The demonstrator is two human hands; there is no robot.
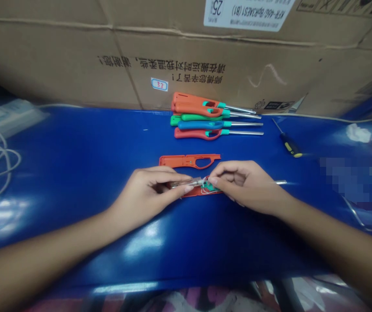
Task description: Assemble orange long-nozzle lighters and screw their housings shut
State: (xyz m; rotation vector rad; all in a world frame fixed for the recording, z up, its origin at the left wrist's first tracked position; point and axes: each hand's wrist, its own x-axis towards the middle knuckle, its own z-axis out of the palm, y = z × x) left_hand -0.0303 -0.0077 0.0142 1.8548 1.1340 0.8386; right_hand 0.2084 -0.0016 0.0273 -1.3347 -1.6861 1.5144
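Observation:
My left hand (155, 188) is closed, thumb and fingers pinching a clear fuel tank (192, 182) with a pale valve at its right end. It sits over an orange-red lighter half-shell (194, 192) that lies on the table. Inside the shell's middle are a green trigger piece (210, 187) and thin white and red wires. My right hand (246, 184) is closed, its thumb and index finger pinched at the wires beside the valve. A metal lighter tube (281, 182) pokes out past my right hand. Just behind lies the other orange half-shell (189, 161), its hollow side up.
Several assembled stick lighters (202, 123) in orange, green, blue and red lie stacked against a large cardboard box (75, 60). A black-and-yellow screwdriver (290, 145) rests at the right. White cable (8, 160) coils at the left of the blue table (108, 138).

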